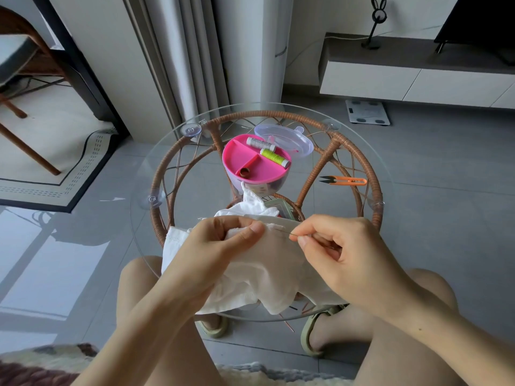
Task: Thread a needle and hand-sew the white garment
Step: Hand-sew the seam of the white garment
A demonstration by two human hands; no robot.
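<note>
The white garment (267, 263) lies bunched on the near part of a round glass table (390, 174), draped toward my lap. My left hand (223, 243) grips its upper edge, thumb pressed on the hem. My right hand (337, 246) pinches a thin needle (292, 234) between thumb and forefinger, its tip stuck into the fabric just right of my left thumb. No thread is plainly visible.
Behind the garment stands a pink sewing box (253, 162) holding a grey spool (260, 144), a green spool (274, 156) and a thimble (244, 171). Its clear lid (284, 139) lies beside it. Orange thread snips (344, 180) lie at the right of the table.
</note>
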